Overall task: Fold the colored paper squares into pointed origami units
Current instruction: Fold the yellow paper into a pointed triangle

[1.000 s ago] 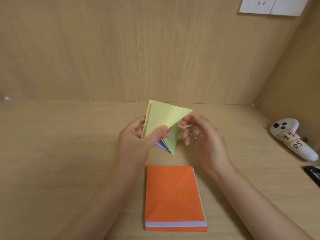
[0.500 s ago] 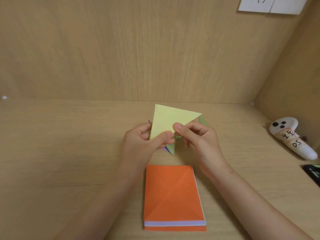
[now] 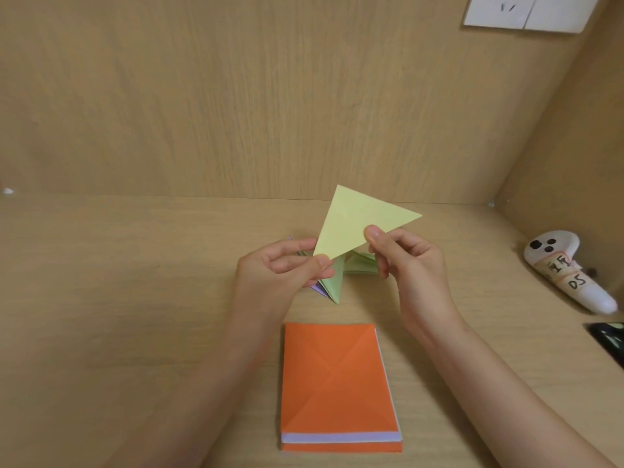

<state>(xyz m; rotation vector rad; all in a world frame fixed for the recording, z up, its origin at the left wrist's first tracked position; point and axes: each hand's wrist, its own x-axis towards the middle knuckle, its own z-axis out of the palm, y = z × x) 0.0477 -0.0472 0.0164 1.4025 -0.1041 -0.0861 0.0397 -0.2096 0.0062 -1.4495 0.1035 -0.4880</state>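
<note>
A pale yellow paper folded into a flat triangle (image 3: 354,224) is held up above the desk. My left hand (image 3: 280,275) pinches its lower left corner between thumb and fingers. My right hand (image 3: 408,261) pinches its lower right edge with thumb on top. Behind and below the hands lie folded pointed units in green (image 3: 332,285) and purple (image 3: 317,288), partly hidden by my fingers. A stack of paper squares (image 3: 334,380) with a creased orange sheet on top lies close in front of me.
A white handheld controller (image 3: 567,268) with labels lies at the right by the side wall. A dark object (image 3: 607,339) shows at the right edge. The wooden back wall (image 3: 270,113) stands close behind, with a white socket plate (image 3: 523,11) at the top right.
The yellow paper has been closed from a partly open shape into a flat triangle. My hands have moved apart along its lower edge, and the right hand now pinches it.
</note>
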